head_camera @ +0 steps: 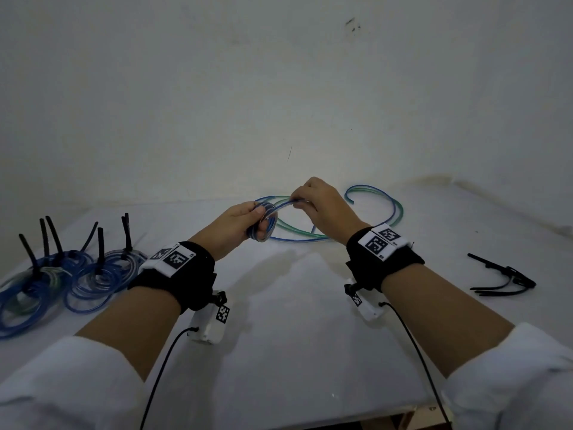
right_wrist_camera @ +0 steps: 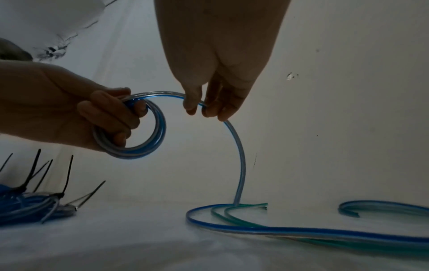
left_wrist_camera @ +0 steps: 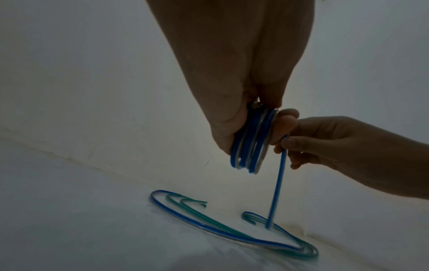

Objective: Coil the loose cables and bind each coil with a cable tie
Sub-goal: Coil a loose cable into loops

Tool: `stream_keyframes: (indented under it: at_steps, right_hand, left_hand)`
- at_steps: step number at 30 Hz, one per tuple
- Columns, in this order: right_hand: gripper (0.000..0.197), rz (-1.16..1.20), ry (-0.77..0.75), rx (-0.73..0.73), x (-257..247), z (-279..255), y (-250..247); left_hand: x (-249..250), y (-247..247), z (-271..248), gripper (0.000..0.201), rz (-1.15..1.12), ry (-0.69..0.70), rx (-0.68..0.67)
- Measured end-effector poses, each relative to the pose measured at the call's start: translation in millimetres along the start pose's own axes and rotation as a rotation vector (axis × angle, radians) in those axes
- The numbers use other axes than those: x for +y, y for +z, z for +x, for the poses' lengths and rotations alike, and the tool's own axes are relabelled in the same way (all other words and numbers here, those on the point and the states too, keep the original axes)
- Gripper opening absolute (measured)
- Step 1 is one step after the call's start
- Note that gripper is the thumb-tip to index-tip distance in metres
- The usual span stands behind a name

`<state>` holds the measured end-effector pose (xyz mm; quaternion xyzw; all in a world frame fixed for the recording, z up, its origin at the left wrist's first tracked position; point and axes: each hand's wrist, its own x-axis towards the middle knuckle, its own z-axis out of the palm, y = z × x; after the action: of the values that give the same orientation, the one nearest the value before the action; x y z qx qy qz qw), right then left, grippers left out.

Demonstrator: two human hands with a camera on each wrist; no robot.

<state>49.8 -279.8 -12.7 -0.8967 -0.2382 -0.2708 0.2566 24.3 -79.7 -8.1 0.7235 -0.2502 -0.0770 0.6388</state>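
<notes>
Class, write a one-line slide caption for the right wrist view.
Left hand grips a blue coil while right hand pinches its loose strand rising from the table.

**Work Area: Background Conditions**

You face a white counter [head_camera: 294,321] covered with a slightly wrinkled white sheet. Its far edge meets a plain white wall [head_camera: 217,88]. The wall carries a few dark scuff marks [head_camera: 352,23] near the upper right and one thin dark line [head_camera: 289,153] lower down. Lighting is dim and even, brightest on the wall just above the counter.
</notes>
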Motion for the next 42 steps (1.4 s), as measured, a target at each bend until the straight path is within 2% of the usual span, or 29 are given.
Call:
stream_keyframes:
  at_steps: [6, 9, 12, 16, 20, 22, 25, 29, 31, 36, 39, 42]
  right_hand:
    - [0.015, 0.005, 0.091, 0.003, 1.7, -2.3, 3.2]
    - [0.012, 0.08, 0.155, -0.002, 6.6, -6.5, 6.5]
    - [0.026, 0.247, 0.236, 0.033, 4.2, -11.8, 2.5]
    - [0.016, 0.271, 0.117, 0.003, -2.2, -13.4, 3.1]
    - [0.035, 0.168, -0.022, -0.149, -3.0, -15.8, 6.8]
    - [0.027, 0.063, -0.096, -0.187, -6.0, -18.1, 5.3]
    - [0.012, 0.022, -0.118, -0.095, -5.1, -18.1, 3.6]
    - [0.009, 0.088, -0.106, 0.042, -2.3, -17.7, 9.4]
    - [0.009, 0.115, -0.103, 0.065, -6.2, -16.2, 11.8]
    - [0.015, 0.102, -0.094, -0.003, -19.3, -9.8, 17.0]
    - [0.016, 0.099, -0.066, -0.043, -22.8, -8.8, 15.4]
    - [0.016, 0.197, 0.019, -0.099, -24.6, -9.9, 10.8]
  left_hand:
    - [4.9, -3.1, 3.9, 0.026, -0.121, -0.035, -0.055]
    - [6.7, -5.6, 8.6, 0.026, -0.266, 0.001, 0.06]
    - [6.1, -7.8, 13.5, 0.027, -0.334, 0.062, 0.178]
    - [3.7, -5.3, 18.2, 0.027, -0.364, 0.084, 0.261]
    - [3.9, -3.8, 22.4, 0.027, -0.413, 0.09, 0.307]
    - [4.5, -1.3, 24.0, 0.028, -0.415, 0.093, 0.308]
    - [4.1, 2.0, 25.7, 0.028, -0.42, 0.093, 0.314]
    - [1.8, 1.3, 25.3, 0.032, -0.455, 0.1, 0.338]
    - [1.6, 5.8, 25.8, 0.032, -0.479, 0.106, 0.342]
    - [-6.3, 18.8, 30.0, 0.024, -0.256, 0.082, 0.333]
    - [-9.0, 24.1, 28.3, 0.027, -0.212, 0.071, 0.298]
    - [-10.3, 25.9, 26.0, 0.025, -0.161, 0.071, 0.25]
